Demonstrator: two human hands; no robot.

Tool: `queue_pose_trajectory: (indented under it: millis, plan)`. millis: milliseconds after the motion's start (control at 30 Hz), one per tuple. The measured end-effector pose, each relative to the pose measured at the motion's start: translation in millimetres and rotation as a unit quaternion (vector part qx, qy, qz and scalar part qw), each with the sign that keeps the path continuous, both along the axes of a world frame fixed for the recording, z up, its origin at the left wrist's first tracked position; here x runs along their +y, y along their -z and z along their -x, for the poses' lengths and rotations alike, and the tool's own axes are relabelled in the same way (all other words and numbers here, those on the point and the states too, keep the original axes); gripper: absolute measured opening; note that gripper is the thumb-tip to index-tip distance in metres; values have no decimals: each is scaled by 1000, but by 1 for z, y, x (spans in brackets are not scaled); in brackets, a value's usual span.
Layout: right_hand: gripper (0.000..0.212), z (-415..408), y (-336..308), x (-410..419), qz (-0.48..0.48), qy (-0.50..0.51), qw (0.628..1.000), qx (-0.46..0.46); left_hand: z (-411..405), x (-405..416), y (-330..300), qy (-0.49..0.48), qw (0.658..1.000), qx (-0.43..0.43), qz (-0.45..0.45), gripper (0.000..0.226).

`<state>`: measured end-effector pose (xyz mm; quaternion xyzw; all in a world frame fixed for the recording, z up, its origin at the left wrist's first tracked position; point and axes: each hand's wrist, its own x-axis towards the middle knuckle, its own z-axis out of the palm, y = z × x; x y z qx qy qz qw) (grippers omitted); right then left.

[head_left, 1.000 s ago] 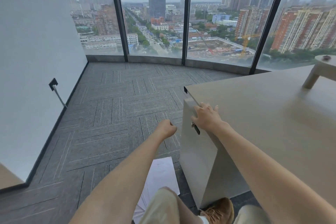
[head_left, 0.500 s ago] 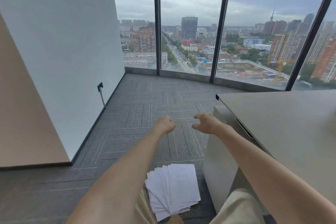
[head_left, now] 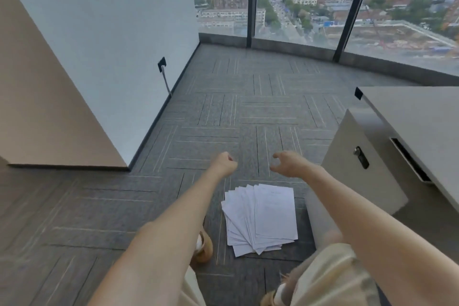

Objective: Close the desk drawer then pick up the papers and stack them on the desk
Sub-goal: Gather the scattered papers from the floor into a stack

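Note:
A fanned pile of several white papers [head_left: 260,216] lies on the grey carpet, just left of the desk's drawer unit [head_left: 357,171]. The drawer front with its dark lock [head_left: 360,156] sits flush with the unit. The beige desk top [head_left: 422,119] is at the right. My left hand [head_left: 224,163] hovers above and beyond the papers, fingers curled into a loose fist, holding nothing. My right hand [head_left: 289,163] hovers beside it, fingers bent and apart, also holding nothing. Neither hand touches the papers.
A white wall [head_left: 111,32] with a black socket and cable [head_left: 162,69] runs along the left. Floor-to-ceiling windows [head_left: 298,0] close off the far side. My shoe [head_left: 202,247] stands just left of the papers, and my knees fill the bottom of the view.
My right hand has left the drawer unit and swung over the carpet beside my left hand. The view has turned left and tilted down, so the whole pile of papers shows.

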<state>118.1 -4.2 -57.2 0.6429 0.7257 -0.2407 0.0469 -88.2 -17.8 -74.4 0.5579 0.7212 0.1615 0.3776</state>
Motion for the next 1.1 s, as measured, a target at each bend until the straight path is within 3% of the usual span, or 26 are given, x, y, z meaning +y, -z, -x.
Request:
queue_pose_trajectory:
  millis: [233,633,800,933,1100]
  plan:
    - [55,-6,132,87,118,26,992,16,9,67,128,-23,992,-2,123,43]
    - [46,-31,368,155,253,94,963,24,6,138,364,-78,963,-5,258,52]
    - [48,-47,453,156,214,160,963,26,12,136,449,-128,952,18,277,5]
    - [49,-63,509,152,149,241,959,-13,14,132,499,-156,945,26,287,16]
    - [71,-73,556,144,209,291,931,-66,10,127,532,-185,945,28,270,36]
